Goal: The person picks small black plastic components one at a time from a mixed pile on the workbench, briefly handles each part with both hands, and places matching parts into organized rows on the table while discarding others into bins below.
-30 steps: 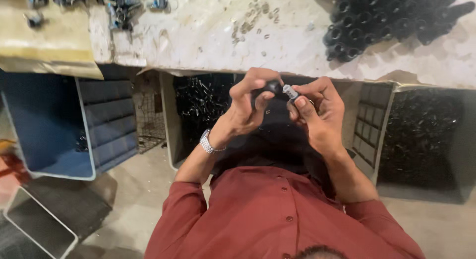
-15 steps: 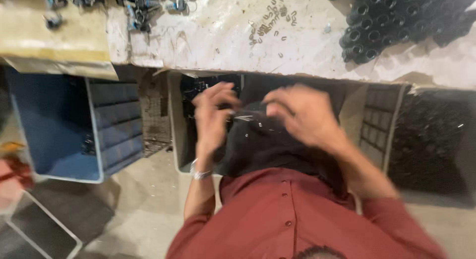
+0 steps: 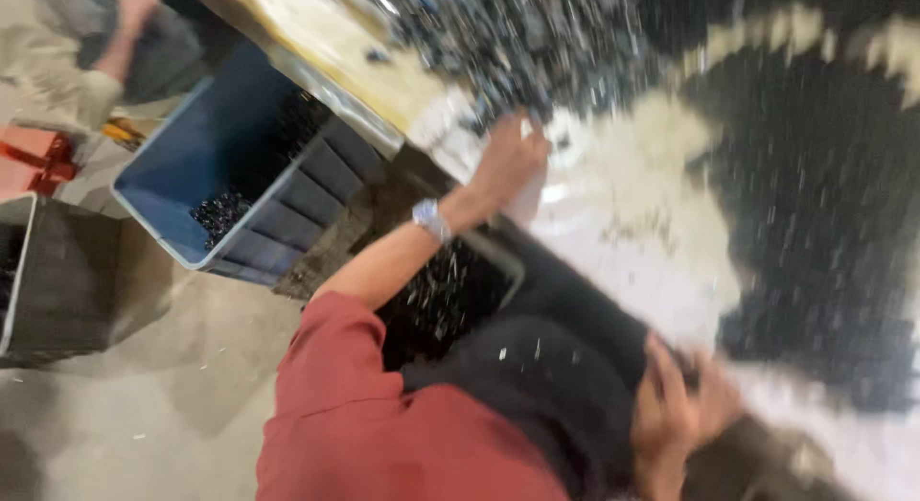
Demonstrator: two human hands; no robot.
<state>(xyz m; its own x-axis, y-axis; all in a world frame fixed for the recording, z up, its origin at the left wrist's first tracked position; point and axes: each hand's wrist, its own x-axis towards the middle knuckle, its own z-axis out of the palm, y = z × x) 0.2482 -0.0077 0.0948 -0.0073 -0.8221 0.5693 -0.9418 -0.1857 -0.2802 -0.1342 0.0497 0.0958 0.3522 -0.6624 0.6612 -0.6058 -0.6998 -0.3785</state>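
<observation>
Worktable [image 3: 613, 223] strewn with small dark parts [image 3: 537, 41]; my left hand [image 3: 508, 161] reaches them, nothing gathered; right hand [image 3: 676, 410] low; finger positions indiscernible through blur.

Blue plastic bin [image 3: 206, 170] at 10 o'clock, small dark parts in its bottom; orange metal object [image 3: 34, 156] at 9 o'clock; dark crate [image 3: 57, 280] below it; another person's sleeve [image 3: 57, 89] at 11 o'clock; grey concrete floor [image 3: 144, 415] at 7 o'clock

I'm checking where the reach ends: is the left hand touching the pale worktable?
Cannot tell. In the head view, the left hand lies over the worktable edge beside the dark small parts, but motion blur hides any contact or gap.
</observation>
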